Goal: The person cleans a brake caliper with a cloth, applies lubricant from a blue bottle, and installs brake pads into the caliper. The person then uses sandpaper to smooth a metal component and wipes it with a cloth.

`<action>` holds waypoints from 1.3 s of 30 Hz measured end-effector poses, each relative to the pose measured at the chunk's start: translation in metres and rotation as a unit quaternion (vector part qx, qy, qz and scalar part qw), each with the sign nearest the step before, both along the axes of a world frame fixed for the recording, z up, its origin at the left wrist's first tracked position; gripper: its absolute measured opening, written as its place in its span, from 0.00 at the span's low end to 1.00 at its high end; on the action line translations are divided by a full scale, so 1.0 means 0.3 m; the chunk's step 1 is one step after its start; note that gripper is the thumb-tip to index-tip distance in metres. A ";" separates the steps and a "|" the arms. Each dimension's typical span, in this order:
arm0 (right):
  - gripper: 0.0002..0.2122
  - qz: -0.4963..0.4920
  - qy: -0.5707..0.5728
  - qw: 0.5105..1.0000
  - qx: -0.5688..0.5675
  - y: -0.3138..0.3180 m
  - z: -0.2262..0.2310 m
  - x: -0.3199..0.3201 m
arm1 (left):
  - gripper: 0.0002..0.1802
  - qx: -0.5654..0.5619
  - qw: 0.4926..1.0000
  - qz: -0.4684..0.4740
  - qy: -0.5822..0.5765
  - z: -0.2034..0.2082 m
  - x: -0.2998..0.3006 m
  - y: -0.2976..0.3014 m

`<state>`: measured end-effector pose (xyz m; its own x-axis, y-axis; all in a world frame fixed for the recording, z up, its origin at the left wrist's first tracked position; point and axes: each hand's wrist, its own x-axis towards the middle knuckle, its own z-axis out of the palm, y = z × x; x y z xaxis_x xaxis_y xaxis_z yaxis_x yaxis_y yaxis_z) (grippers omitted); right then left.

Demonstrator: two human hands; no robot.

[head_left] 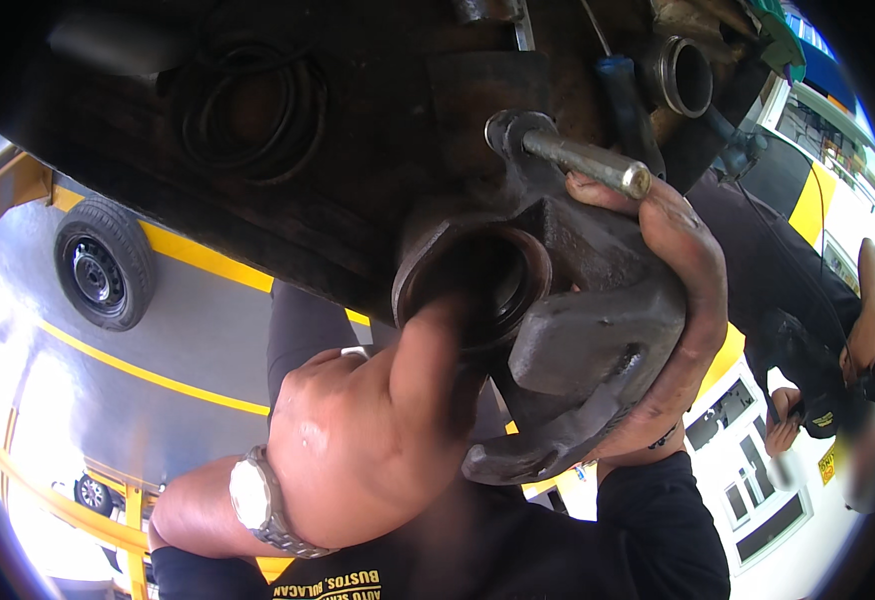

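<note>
My right hand (696, 285) is closed around a dark grey brake caliper (598, 340) and holds it up, fingers curled along its right side. From an ear at the caliper's top, a metal pin (588, 163) sticks out to the right. The round bore on the left faces me. At the bore's mouth is a digit of my left hand (358, 430), blurred and partly lost in shadow. Its other fingers are curled in and mostly hidden; a small pale thing (358, 352) shows beside them. On the left wrist is a metal watch (256, 495).
Beyond the caliper stretches a dark, grimy work surface (368, 130). On it lie black rings (253, 125), a blue-handled tool (620, 85) and a hollow metal cylinder (688, 76). A wheel (103, 265) is at left on the grey floor. A person (818, 370) is at right.
</note>
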<state>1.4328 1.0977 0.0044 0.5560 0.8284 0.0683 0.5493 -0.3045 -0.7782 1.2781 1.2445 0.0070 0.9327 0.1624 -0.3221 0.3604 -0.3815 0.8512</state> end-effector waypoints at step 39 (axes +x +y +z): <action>0.36 0.051 -0.057 0.994 0.082 0.023 -0.029 0.026 | 0.20 0.205 0.954 0.023 -0.217 -0.097 -0.068 -0.031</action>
<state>1.4406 1.1045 -0.0043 0.4501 0.8526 0.2655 0.6587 -0.1162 -0.7434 1.2577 1.2351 -0.0222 0.9523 0.2364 0.1932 0.0319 -0.7063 0.7072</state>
